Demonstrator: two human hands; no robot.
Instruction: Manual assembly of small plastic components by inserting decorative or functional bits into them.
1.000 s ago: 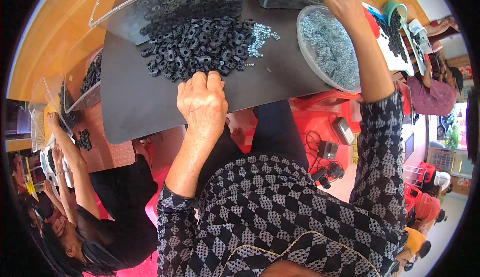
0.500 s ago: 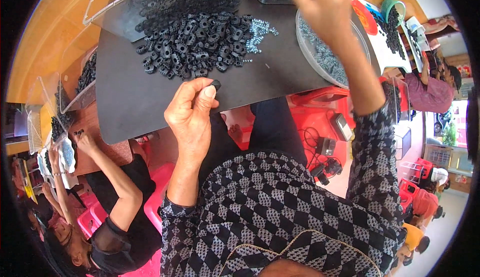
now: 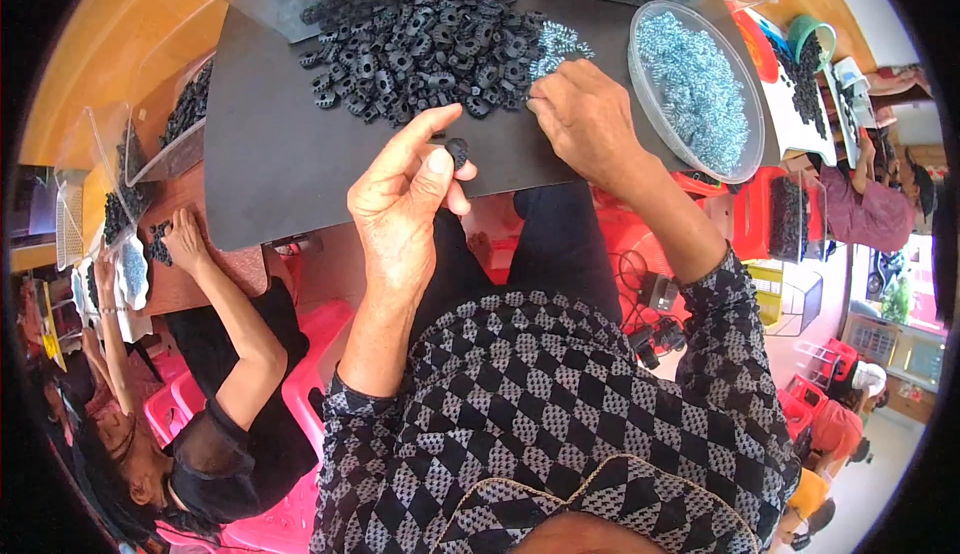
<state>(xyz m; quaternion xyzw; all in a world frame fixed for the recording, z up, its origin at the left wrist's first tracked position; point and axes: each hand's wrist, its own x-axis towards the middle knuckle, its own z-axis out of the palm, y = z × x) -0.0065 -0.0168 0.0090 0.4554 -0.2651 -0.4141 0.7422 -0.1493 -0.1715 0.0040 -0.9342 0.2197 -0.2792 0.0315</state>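
Observation:
My left hand [image 3: 398, 194] pinches a small black plastic piece [image 3: 457, 151] between thumb and fingers, with the index finger raised, over the table's near edge. Just beyond it lies a heap of black plastic pieces with holes [image 3: 420, 59]. My right hand [image 3: 585, 119] is closed, fingertips together, at the heap's right edge beside a small pile of metal springs [image 3: 558, 46]. What its fingertips hold, if anything, is hidden. To its right stands a round clear tub [image 3: 640, 89] full of springs [image 3: 695, 89].
Clear plastic bins [image 3: 300, 14] stand at the dark table's [image 3: 260, 164] far side. On the left, a co-worker's hand [image 3: 185, 244] reaches to black pieces on a brown table. Red stools and a black adapter [image 3: 657, 292] are below. A green cup [image 3: 808, 39] lies tipped at right.
My right hand has come down and left, from above the tub to the edge of the spring pile. The left index finger has lifted off the black piece. The view has shifted slightly.

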